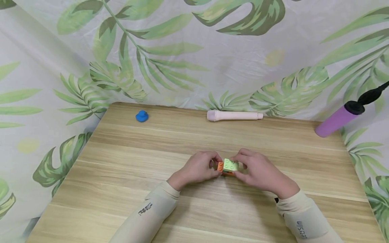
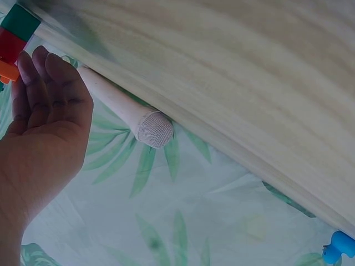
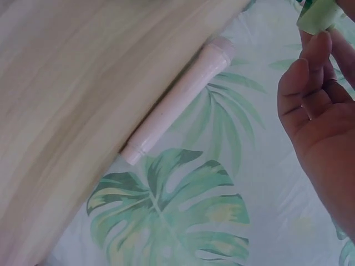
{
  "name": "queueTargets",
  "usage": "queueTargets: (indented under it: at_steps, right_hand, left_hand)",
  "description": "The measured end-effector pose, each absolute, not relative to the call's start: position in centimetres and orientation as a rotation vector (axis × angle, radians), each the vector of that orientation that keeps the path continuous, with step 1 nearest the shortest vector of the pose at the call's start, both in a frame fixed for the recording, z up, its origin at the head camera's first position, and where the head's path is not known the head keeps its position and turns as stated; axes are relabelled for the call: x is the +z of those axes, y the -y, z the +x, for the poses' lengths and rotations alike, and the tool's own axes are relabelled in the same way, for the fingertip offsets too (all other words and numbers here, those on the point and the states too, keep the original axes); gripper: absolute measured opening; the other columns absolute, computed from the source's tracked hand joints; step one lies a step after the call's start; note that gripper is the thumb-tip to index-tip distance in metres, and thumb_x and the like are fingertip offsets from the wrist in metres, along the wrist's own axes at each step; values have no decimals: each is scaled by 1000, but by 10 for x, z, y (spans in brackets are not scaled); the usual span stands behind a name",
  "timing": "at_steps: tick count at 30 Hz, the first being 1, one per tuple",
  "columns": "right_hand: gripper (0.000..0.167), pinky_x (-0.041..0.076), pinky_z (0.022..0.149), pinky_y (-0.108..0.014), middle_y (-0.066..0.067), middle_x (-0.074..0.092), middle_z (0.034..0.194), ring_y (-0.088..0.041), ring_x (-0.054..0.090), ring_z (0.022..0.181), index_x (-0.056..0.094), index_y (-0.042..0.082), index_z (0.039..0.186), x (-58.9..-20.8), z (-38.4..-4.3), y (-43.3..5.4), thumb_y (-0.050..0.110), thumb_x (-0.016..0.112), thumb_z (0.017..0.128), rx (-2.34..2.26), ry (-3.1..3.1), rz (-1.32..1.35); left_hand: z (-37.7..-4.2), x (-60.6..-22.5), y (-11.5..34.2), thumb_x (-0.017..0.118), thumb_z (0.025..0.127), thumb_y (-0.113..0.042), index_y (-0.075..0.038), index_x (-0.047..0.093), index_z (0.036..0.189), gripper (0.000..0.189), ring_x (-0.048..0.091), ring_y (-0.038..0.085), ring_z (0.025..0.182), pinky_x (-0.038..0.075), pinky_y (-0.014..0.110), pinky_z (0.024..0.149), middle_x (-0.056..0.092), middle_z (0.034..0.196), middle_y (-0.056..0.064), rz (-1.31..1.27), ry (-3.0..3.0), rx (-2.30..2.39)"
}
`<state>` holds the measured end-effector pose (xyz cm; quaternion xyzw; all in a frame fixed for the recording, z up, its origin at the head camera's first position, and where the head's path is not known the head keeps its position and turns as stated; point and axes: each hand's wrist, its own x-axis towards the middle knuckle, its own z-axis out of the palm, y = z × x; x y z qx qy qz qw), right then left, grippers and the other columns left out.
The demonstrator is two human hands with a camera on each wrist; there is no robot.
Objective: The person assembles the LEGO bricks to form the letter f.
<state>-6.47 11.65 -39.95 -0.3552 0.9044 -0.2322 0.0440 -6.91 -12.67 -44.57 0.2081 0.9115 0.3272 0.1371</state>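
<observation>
Both hands meet around a small stack of toy building bricks above the middle front of the table. My left hand pinches the stack at its left end, beside an orange brick. From the other side, the thumb and fingers of my right hand pinch a light green brick that sits on top. A dark green brick and a red brick show by the fingertips in the left wrist view. Part of the stack is hidden by the fingers.
A pale pink toy microphone lies along the table's back edge. Toward the back left corner sits a blue rubber duck. At the back right stands a purple cylinder with a black top. Leaf-patterned cloth hangs behind the wooden table.
</observation>
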Motion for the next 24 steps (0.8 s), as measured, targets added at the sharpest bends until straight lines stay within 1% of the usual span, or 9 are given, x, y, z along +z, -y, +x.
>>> queueTargets:
  at_steps: [3,8,11,24]
  right_hand:
    - [33,44,62,-23,2,68,102,-1,47,69,77,9,118,-396,-64,-116,19,85,88,-678,-2774,-1111]
    - [33,50,67,-28,1,68,102,-4,52,73,78,9,116,-395,-64,-115,20,87,87,-619,-2803,-1132]
    - [33,52,67,-30,2,68,102,-5,55,73,78,9,116,-394,-63,-114,20,88,86,-604,-2806,-1133]
    - [30,51,65,-28,2,68,101,-4,52,69,78,10,113,-395,-63,-114,20,87,87,-599,-2791,-1109]
  left_hand:
    - [-69,-446,126,87,88,-24,-15,74,110,27,69,17,86,50,25,71,74,94,-1,607,-2640,949]
    - [-69,-446,126,87,89,-24,-15,74,110,26,70,18,87,50,25,71,75,95,-1,602,-2636,954]
    - [-70,-447,126,86,89,-23,-15,74,110,26,70,18,87,50,25,72,75,95,-1,605,-2636,958]
    - [-69,-448,127,87,88,-24,-15,74,107,24,68,16,84,50,25,70,73,92,-2,615,-2644,965]
